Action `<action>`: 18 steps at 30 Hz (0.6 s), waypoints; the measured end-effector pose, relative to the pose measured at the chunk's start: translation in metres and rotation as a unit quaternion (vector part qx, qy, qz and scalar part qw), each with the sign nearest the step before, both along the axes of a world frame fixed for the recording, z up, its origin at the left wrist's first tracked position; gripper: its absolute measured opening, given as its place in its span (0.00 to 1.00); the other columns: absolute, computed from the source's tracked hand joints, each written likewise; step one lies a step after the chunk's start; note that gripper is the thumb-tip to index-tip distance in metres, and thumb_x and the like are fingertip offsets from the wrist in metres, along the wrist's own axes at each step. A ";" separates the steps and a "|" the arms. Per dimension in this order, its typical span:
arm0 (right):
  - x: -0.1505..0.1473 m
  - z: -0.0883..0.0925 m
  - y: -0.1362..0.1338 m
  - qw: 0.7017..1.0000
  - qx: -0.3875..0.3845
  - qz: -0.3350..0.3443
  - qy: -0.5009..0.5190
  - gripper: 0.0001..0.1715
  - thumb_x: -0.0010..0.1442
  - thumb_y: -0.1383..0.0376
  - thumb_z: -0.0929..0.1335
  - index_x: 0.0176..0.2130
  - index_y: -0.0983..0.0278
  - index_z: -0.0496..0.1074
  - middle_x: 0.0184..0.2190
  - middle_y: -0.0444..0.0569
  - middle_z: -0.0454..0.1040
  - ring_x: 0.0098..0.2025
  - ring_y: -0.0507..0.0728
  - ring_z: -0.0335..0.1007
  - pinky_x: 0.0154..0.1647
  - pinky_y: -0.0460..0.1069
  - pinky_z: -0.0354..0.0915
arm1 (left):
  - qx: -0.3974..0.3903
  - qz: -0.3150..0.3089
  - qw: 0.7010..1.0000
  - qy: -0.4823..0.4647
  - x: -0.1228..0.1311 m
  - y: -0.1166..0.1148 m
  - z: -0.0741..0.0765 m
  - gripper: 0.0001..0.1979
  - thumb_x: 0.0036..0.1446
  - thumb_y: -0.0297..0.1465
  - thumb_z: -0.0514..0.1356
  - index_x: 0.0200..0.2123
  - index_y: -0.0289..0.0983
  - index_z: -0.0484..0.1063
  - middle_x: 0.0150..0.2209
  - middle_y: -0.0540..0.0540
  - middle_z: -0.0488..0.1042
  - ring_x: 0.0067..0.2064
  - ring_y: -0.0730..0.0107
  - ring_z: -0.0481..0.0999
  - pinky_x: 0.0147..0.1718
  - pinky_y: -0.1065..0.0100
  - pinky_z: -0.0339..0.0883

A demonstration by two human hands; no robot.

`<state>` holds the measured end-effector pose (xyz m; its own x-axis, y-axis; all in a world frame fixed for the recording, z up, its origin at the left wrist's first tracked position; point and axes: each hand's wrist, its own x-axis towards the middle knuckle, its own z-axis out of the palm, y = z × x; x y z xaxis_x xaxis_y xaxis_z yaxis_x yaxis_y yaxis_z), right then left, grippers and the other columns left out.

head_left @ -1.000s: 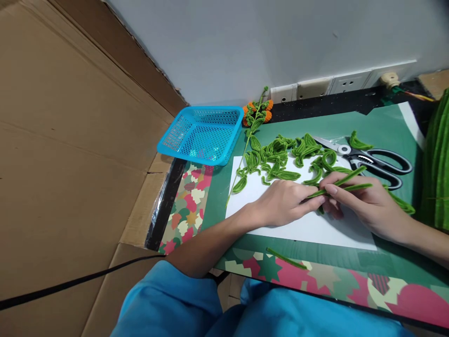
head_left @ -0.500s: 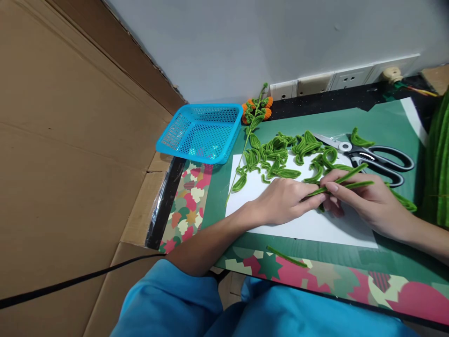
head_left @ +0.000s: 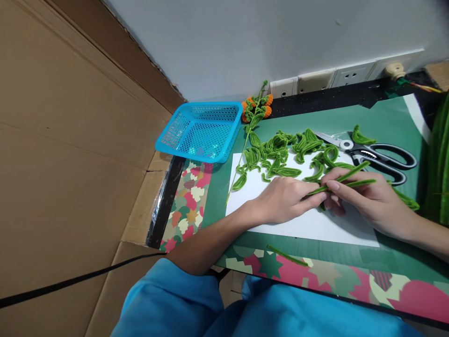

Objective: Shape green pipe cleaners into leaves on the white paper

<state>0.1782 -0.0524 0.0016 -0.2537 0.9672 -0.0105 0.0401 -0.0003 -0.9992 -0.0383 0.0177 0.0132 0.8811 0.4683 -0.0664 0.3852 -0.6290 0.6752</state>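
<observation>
Over a white sheet of paper (head_left: 308, 229), my left hand (head_left: 289, 199) and my right hand (head_left: 358, 192) meet, both closed on green pipe cleaners (head_left: 354, 173). Two fuzzy ends stick out between the thumb and fingers of my right hand, pointing right. The left fingers pinch the other end; exactly how the strands cross there is hidden. Just beyond my hands lies a loose heap of bent green pipe-cleaner leaves (head_left: 275, 150). Scissors (head_left: 372, 154) with black and grey handles rest behind my right hand.
A blue plastic basket (head_left: 224, 150) stands at the back left. Beside it lies a pipe-cleaner stem with orange flowers (head_left: 267, 111). One green pipe cleaner (head_left: 287, 255) is near the front edge. A big green bundle (head_left: 438, 164) stands far right, below wall sockets (head_left: 351, 75).
Almost nothing differs. Both hands keep their hold on the pipe cleaners in nearly the same pose, and the view has shifted very slightly.
</observation>
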 end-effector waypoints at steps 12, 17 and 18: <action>0.002 -0.001 -0.001 1.000 -0.007 0.002 -0.008 0.25 0.75 0.54 0.69 0.29 0.63 0.78 0.30 0.50 0.76 0.27 0.54 0.70 0.29 0.50 0.65 | 0.009 -0.004 1.000 -0.004 0.000 0.001 -0.002 0.23 0.79 0.44 0.49 0.43 0.39 0.80 0.38 0.48 0.83 0.38 0.67 0.80 0.36 0.67 0.61; 0.001 0.000 -0.001 1.000 -0.006 0.002 -0.006 0.23 0.75 0.55 0.70 0.30 0.63 0.79 0.29 0.49 0.76 0.27 0.54 0.71 0.29 0.50 0.65 | 0.008 -0.004 1.000 -0.003 0.000 0.001 -0.001 0.23 0.79 0.44 0.48 0.43 0.39 0.79 0.38 0.48 0.83 0.38 0.66 0.80 0.36 0.66 0.62; 0.001 0.000 -0.001 1.000 -0.008 0.003 -0.007 0.23 0.75 0.55 0.69 0.30 0.63 0.79 0.29 0.49 0.75 0.27 0.54 0.71 0.29 0.50 0.65 | 0.007 -0.004 1.000 -0.003 0.000 0.001 -0.001 0.23 0.79 0.44 0.48 0.43 0.39 0.79 0.38 0.48 0.83 0.38 0.66 0.80 0.36 0.66 0.62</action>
<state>0.1791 -0.0532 0.0017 -0.2594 0.9654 -0.0285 0.0535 -0.0151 -0.9985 -0.0382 0.0182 0.0119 0.8855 0.4615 -0.0544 0.3756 -0.6420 0.6684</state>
